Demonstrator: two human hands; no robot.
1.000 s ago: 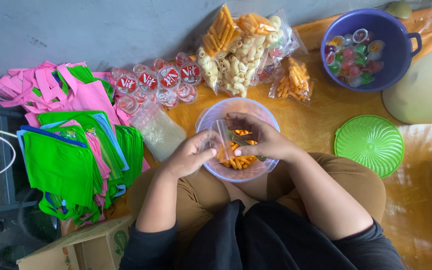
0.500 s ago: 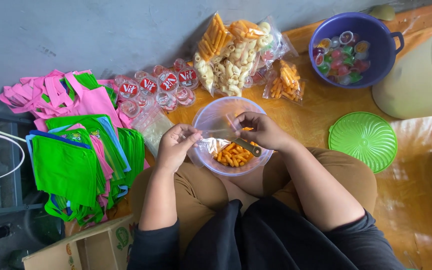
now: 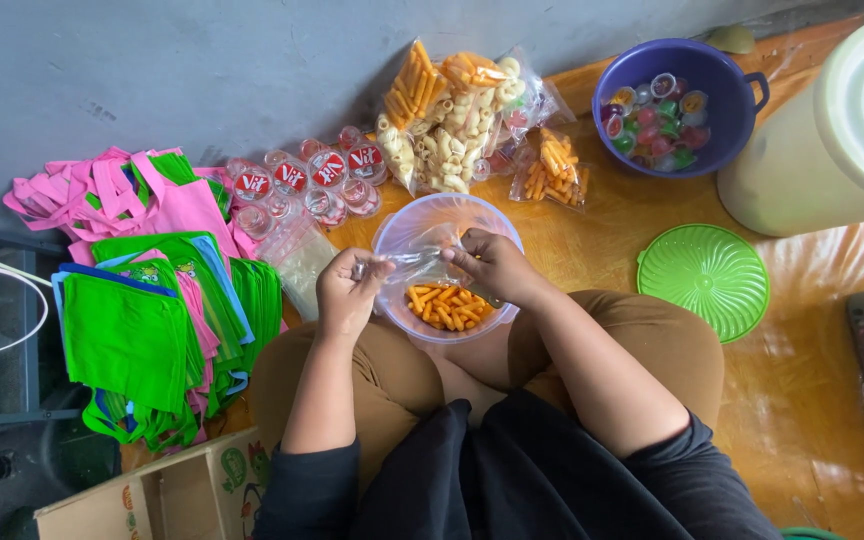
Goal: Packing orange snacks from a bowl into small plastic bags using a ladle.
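Two hands at work over my lap: my left hand (image 3: 350,288) and right hand (image 3: 492,266) are both pinched shut on a clear bag (image 3: 420,262), stretched thin between them just above the bowl (image 3: 392,232). The bowl sits against my knees and holds orange sticks (image 3: 448,306). The bag's film looks slippery; if one pinch slackens, I judge that the mouth would sag and the sticks would miss it or scatter on the mat (image 3: 832,400). Left of my knee lie green and pink totes (image 3: 142,310). Beyond the bowl are sealed cups (image 3: 302,180) and snack packs (image 3: 452,120), easy to knock. Farther right are a green lid (image 3: 704,282) and a purple basin (image 3: 742,125).
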